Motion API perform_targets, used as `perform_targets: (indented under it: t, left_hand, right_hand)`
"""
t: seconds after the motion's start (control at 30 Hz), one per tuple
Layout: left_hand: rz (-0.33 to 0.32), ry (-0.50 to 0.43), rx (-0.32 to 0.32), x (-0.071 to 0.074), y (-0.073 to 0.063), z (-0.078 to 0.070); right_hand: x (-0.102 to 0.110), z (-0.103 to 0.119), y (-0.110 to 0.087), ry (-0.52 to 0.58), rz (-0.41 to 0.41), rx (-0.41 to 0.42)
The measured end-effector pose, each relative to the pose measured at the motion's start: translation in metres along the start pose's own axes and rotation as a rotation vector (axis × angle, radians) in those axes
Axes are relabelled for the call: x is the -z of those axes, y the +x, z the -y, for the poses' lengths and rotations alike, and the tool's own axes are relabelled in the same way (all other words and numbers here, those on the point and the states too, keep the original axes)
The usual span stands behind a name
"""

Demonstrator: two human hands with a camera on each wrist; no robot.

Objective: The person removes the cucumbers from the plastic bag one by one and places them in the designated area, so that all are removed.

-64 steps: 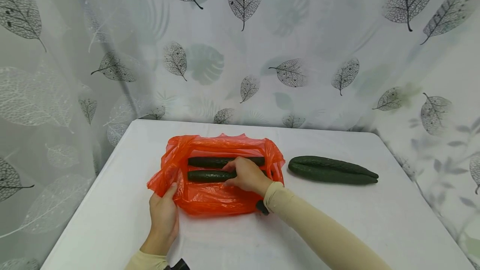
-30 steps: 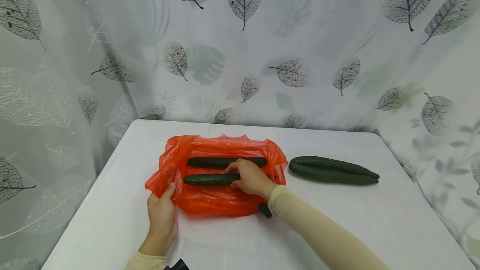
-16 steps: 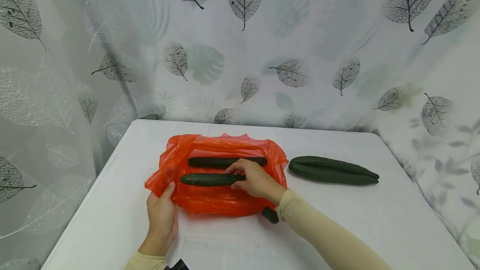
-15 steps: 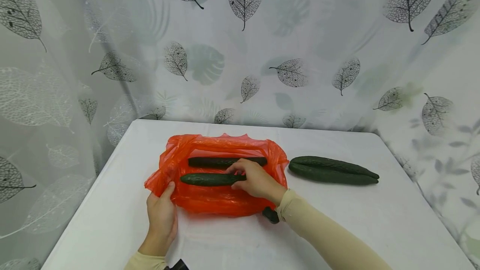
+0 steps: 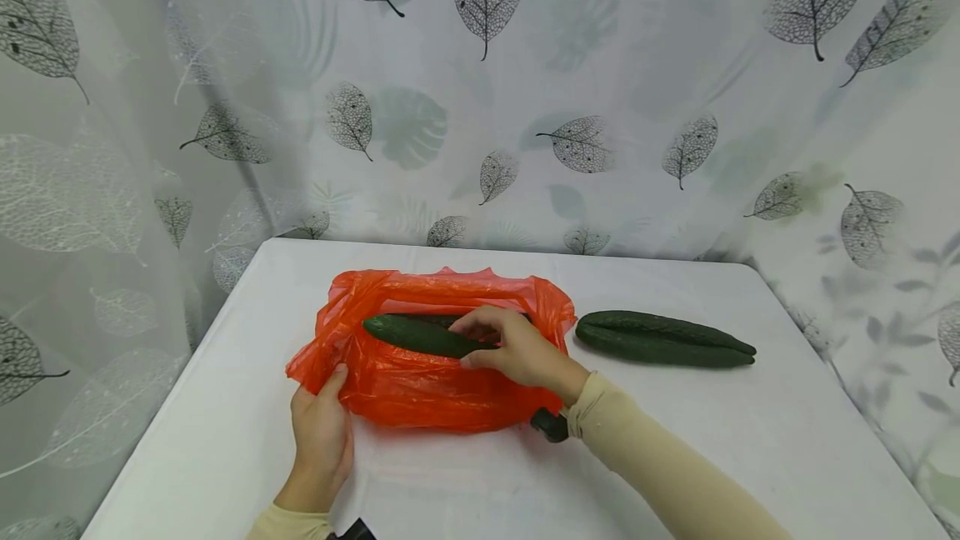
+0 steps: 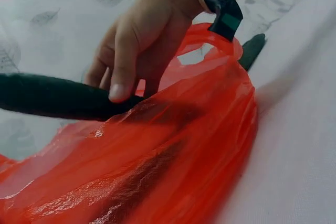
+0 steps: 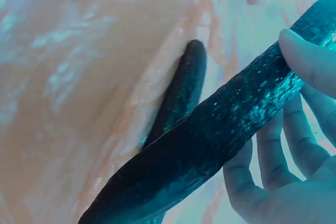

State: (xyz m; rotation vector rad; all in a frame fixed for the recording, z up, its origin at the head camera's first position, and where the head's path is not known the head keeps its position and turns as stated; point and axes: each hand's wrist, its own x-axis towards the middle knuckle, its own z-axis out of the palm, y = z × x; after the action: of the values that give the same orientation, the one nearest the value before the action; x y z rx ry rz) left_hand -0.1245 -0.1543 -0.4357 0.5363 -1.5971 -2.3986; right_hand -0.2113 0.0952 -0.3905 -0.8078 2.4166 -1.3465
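Toward the table's (image 5: 795, 432) near edge, the left hand (image 5: 321, 444) has its grip closed on the red bag's (image 5: 442, 398) left end. The right hand (image 5: 521, 350) grips a tilted cucumber (image 5: 416, 335) over the bag's mouth; beyond it, a second cucumber (image 7: 184, 85) lies inside. Two more cucumbers (image 5: 660, 326) touch lengthwise toward the right edge.

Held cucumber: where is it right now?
Head view: the held cucumber is in the right hand, over the red bag, left of the cucumber pair on the table.
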Motion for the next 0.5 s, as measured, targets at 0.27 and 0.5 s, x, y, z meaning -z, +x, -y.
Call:
perform_targets:
  t: [0.27,0.5]
  left_hand:
    - [-0.013,-0.001,-0.006,0.001,0.000,0.002]
    - [-0.009,-0.002,-0.017,0.000,-0.001,0.002]
  right_hand:
    - [0.010,0.011,0.000,0.163,-0.011,0.042]
    - [0.027,0.028,-0.002,0.323,-0.050,0.092]
